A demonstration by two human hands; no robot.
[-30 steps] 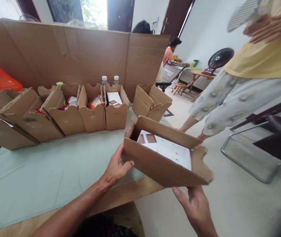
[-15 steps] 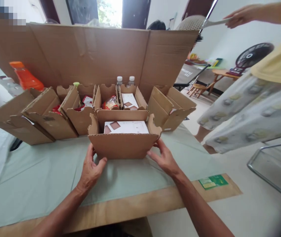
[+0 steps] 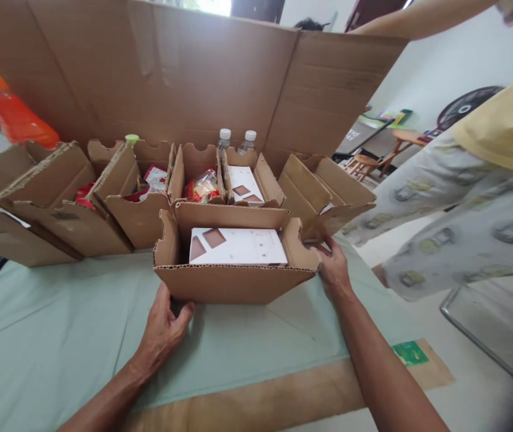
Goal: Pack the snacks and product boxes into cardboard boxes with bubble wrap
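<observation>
An open cardboard box (image 3: 233, 282) stands on the pale green table cover (image 3: 58, 336) right in front of me. Inside it lies a white card with brown squares (image 3: 238, 246). My left hand (image 3: 164, 327) grips the box's lower left corner, fingers curled under its edge. My right hand (image 3: 333, 269) holds the box's right end by the side flap.
A row of open cardboard boxes (image 3: 134, 198) with packets stands behind, backed by a tall cardboard sheet (image 3: 202, 78). Two water bottles (image 3: 237, 139) and an orange bottle (image 3: 13, 117) stand there. A person in a yellow top (image 3: 485, 180) stands at the right, beside a metal chair frame (image 3: 476, 336).
The box came from the air at the right down onto the table before me, turned square. My right hand moved from under it to its right end. My view drew closer.
</observation>
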